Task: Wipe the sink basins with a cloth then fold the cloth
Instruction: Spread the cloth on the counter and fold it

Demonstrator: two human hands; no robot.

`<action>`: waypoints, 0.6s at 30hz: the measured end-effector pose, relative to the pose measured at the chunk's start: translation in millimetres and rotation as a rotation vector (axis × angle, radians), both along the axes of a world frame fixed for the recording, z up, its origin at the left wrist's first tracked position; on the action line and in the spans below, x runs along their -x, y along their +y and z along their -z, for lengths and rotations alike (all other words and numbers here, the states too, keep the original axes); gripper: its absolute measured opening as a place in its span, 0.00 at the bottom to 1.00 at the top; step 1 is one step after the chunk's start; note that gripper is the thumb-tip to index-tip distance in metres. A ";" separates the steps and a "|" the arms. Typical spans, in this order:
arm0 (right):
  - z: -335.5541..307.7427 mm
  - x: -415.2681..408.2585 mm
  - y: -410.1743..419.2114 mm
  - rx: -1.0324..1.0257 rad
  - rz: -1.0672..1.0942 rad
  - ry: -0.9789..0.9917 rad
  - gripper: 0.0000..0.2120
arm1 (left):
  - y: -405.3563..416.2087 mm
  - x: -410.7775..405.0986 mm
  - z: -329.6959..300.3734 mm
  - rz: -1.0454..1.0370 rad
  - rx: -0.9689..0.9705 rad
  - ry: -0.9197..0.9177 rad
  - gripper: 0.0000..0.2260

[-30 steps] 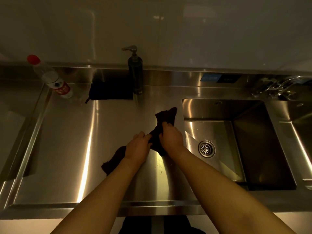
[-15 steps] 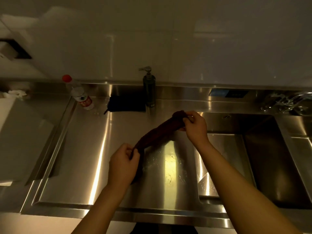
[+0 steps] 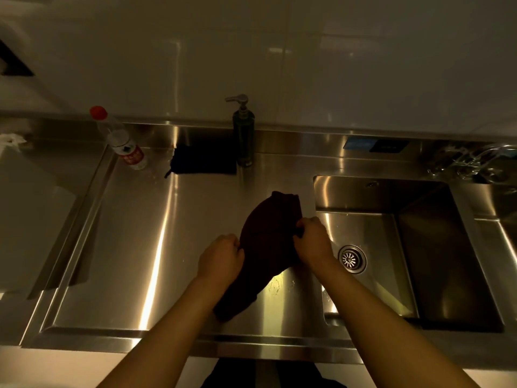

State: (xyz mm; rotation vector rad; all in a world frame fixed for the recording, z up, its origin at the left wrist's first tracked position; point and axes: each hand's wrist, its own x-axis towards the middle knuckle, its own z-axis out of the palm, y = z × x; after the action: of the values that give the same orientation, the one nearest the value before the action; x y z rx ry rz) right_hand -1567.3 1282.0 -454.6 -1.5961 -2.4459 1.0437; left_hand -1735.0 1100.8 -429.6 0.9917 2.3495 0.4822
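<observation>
A dark reddish-brown cloth (image 3: 267, 236) lies stretched on the steel drainboard (image 3: 134, 247), just left of the sink basin (image 3: 375, 247). My left hand (image 3: 221, 259) grips the cloth's left edge with curled fingers. On its right edge, close to the basin's rim, my right hand (image 3: 313, 242) pinches the cloth. The cloth's far end points toward the back wall and its near end trails toward the counter's front edge. The basin shows a round drain strainer (image 3: 352, 259).
A pump soap dispenser (image 3: 243, 135) stands at the back, with a second dark cloth (image 3: 204, 163) folded beside it. A clear bottle with a red cap (image 3: 120, 141) leans at the back left. The tap (image 3: 475, 158) is at the back right.
The cloth was pulled taut as a twisted strip between my hands; now it lies wider on the drainboard, and both hands have come closer together on its sides.
</observation>
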 end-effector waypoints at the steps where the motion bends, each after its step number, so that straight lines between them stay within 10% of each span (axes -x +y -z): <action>1: 1.5 2.3 -1.4 -0.008 0.002 0.012 0.17 | 11.1 4.8 3.7 0.017 -0.002 0.003 0.07; 18: 38.4 43.9 46.1 -0.172 -0.047 0.092 0.11 | 126.7 27.9 53.2 0.250 -0.040 0.138 0.11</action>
State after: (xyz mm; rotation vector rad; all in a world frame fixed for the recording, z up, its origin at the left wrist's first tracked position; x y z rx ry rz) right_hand -1611.2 1328.1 -493.0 -1.4135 -2.4485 0.8640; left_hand -1762.9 1227.5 -482.8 1.3547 2.2984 0.3749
